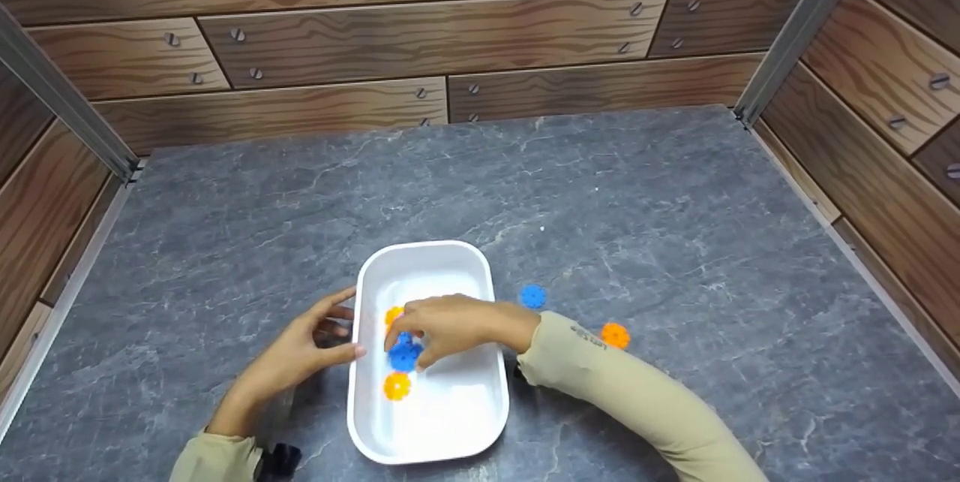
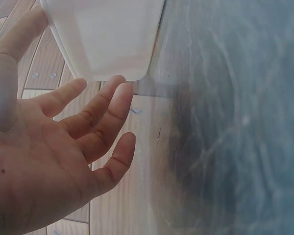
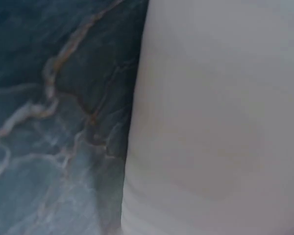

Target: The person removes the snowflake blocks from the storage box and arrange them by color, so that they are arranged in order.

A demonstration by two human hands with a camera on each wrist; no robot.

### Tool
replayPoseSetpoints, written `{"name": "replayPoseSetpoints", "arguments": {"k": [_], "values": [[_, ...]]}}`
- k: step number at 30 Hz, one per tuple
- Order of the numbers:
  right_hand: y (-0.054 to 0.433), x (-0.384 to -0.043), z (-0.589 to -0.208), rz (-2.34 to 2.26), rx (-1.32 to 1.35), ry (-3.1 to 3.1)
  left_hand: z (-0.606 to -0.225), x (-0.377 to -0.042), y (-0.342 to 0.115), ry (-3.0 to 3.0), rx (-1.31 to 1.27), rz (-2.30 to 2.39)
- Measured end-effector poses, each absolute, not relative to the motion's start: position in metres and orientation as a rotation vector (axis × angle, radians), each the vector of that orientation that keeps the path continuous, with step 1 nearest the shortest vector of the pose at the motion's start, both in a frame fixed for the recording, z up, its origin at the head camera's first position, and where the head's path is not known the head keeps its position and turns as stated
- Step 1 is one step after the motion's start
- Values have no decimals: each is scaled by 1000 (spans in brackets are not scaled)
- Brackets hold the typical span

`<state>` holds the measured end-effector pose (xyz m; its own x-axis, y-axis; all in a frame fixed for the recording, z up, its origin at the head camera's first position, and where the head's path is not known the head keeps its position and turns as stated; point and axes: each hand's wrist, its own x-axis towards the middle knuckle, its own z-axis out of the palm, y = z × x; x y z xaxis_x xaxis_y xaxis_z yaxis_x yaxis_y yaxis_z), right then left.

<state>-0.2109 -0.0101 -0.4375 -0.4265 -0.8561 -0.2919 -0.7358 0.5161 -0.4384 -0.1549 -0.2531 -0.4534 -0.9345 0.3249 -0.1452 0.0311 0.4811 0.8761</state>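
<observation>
A white rectangular tray [image 1: 431,453] stands on the dark marbled table. My left hand [image 1: 306,350] is at the tray's left side, thumb at the rim and fingers spread along the wall; the left wrist view shows the palm with loosely bent fingers. Inside the tray, my right hand [image 1: 452,328] reaches down, its thumb and fingers curled around the edges of a blue notched disc [image 1: 406,356]. Another blue piece is partly hidden beneath the fingers. One orange notched disc [image 1: 397,386] lies just below the blue one, and another orange disc [image 1: 393,314] is partly covered by the hand.
To the right of the tray, a blue notched disc [image 1: 533,296] and an orange notched disc [image 1: 616,335] lie on the table [image 1: 675,242]. Wood-patterned panels [image 1: 420,39] wall the back and both sides. The tray wall fills much of the right wrist view.
</observation>
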Motion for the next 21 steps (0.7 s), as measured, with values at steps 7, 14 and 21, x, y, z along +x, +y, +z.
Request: {"name": "replayPoseSetpoints", "arguments": {"k": [7,14,21], "values": [[-14,-212,-442,-280,-1322,2296,-453,-156,-254,2435,320,1428],[-16,-212,-444,-252,-1297,2301,-453,-155,-253,2420,305,1444],[-17,-212,-444,-244,-1281,2298,-453,-155,-253,2414,306,1443]]}}
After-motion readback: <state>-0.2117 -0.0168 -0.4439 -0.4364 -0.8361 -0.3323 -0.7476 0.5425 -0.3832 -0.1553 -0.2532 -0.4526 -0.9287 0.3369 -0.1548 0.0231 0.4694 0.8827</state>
